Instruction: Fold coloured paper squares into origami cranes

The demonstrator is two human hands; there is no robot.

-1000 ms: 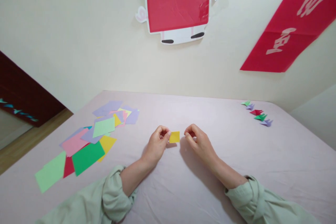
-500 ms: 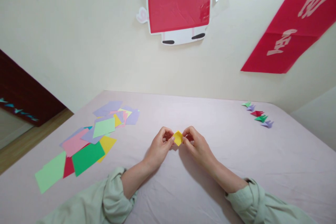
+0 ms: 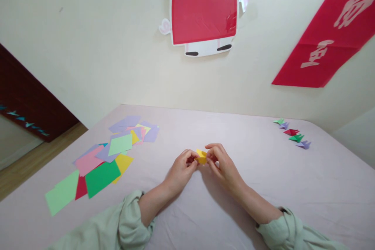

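A small piece of folded yellow paper (image 3: 201,158) is held between both hands, just above the middle of the cloth-covered table. My left hand (image 3: 185,166) pinches its left side between thumb and fingers. On the right side, my right hand (image 3: 220,161) grips the paper between thumb and fingertips, with a finger lifted and bent above it. The paper's upper part stands up and its near part forms a flap; some edges are hidden by the fingertips.
Loose sheets of coloured paper (image 3: 102,179) lie spread at the left. Several folded paper cranes (image 3: 296,138) stand in a row at the far right of the pale pink table (image 3: 249,133). Behind rises a wall with a cartoon cut-out (image 3: 204,11) and a red banner (image 3: 316,47).
The yellow paper has gone from a flat diamond facing me to a shape with an opened flap. A finger of my right hand has lifted. The view has shifted slightly.
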